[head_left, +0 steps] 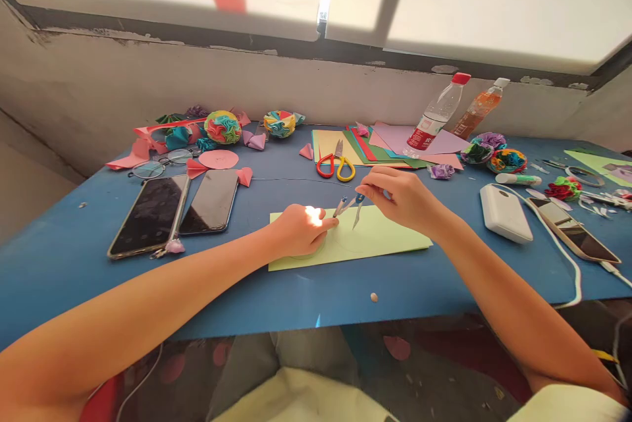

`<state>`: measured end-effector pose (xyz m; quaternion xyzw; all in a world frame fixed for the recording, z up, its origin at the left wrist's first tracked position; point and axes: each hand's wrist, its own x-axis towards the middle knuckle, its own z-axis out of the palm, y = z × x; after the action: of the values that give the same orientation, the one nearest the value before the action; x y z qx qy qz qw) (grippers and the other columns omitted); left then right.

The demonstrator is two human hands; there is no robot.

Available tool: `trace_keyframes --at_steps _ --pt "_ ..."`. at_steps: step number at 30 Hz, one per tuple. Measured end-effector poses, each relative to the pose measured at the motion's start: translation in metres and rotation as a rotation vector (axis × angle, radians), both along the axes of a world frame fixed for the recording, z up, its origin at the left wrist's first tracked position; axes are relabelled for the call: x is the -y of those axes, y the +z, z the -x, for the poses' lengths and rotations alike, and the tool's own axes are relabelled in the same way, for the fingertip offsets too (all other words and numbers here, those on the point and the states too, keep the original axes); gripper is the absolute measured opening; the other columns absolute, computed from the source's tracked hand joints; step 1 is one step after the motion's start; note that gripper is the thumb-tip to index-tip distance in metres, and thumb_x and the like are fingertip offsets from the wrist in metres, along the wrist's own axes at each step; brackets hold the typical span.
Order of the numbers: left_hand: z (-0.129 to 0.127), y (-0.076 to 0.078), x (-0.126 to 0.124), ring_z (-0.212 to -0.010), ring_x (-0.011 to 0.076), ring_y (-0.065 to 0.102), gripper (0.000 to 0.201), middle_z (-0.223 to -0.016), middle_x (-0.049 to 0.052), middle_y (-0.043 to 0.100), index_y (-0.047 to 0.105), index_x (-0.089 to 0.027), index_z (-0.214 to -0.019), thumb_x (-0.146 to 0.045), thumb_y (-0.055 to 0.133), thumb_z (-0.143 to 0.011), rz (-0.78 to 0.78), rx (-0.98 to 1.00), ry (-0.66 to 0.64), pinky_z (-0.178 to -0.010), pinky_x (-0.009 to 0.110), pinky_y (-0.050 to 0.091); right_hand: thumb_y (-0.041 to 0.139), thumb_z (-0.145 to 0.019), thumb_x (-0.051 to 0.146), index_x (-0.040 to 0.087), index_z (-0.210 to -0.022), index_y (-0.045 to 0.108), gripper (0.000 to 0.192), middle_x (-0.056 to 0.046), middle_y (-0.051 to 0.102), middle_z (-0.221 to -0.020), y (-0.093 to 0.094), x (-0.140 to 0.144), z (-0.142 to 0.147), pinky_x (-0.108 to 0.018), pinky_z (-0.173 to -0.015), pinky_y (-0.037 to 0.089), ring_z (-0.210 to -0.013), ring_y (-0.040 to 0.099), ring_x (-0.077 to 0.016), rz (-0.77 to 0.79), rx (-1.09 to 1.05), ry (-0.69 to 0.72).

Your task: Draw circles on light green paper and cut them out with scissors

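Observation:
A sheet of pale green paper (pixel 390 237), folded or stacked, lies on the blue table with faint pencil curves on it. Over it a drawing compass (pixel 357 211) with blue parts stands with its legs spread. My right hand (pixel 402 197) pinches the compass near its blue top. Resting on the left half of the paper, my left hand (pixel 302 231) has its fingers curled and its fingertips closed at the end of the compass's left leg. Exactly how those fingertips grip is hard to see.
Behind the paper lie scissors (pixel 338 164) and coloured sheets (pixel 365 145). Two phones (pixel 148 216) and glasses (pixel 162 164) are at left. Paper balls (pixel 223 127) sit at the back. Bottles (pixel 437 116), a power bank (pixel 505 213) and a cable (pixel 567 257) stand or lie at right.

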<state>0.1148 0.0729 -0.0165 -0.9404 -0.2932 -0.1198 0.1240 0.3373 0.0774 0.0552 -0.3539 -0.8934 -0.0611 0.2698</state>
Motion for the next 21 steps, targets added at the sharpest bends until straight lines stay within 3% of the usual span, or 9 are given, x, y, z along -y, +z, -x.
trace_keyframes --at_steps 4,10,17,21 --pt "0.0 0.0 0.001 -0.048 0.0124 0.042 0.027 -0.064 0.002 0.051 0.059 -0.02 -0.089 -0.017 0.032 -0.083 -0.001 0.022 -0.033 -0.045 0.025 0.019 0.043 -0.091 0.027 0.017 -0.06 0.043 0.032 0.001 0.041 -0.059 0.002 0.0 -0.001 -0.023 -0.055 0.029 -0.053 0.033 -0.01 -0.016 0.029 -0.078" --pt "0.0 0.0 0.001 -0.048 0.0124 0.042 0.027 -0.064 0.002 0.05 0.058 -0.019 -0.088 -0.016 0.031 -0.083 0.011 0.017 -0.034 -0.045 0.026 0.02 0.04 -0.09 0.028 0.019 -0.055 0.025 0.039 0.003 0.028 -0.051 0.01 -0.001 -0.015 -0.024 -0.052 0.026 -0.051 0.028 -0.0102 0.142 0.077 -0.093" --pt "-0.001 0.001 0.001 -0.05 0.0131 0.044 0.027 -0.065 0.002 0.052 0.058 -0.02 -0.091 -0.017 0.032 -0.083 0.017 0.014 -0.021 -0.045 0.026 0.018 0.036 -0.091 0.035 0.018 -0.054 0.021 0.043 0.003 0.028 -0.048 0.022 0.022 -0.015 -0.026 -0.047 0.021 -0.047 0.022 -0.0096 0.313 0.154 -0.224" --pt "-0.001 0.002 0.002 -0.05 0.0146 0.044 0.029 -0.066 0.004 0.053 0.059 -0.019 -0.089 -0.017 0.03 -0.083 0.055 0.021 -0.02 -0.045 0.027 0.021 0.034 -0.091 0.039 0.018 -0.05 0.02 0.048 0.003 0.026 -0.043 0.025 0.038 -0.004 -0.027 -0.044 0.02 -0.042 0.021 -0.0092 0.321 0.177 -0.316"
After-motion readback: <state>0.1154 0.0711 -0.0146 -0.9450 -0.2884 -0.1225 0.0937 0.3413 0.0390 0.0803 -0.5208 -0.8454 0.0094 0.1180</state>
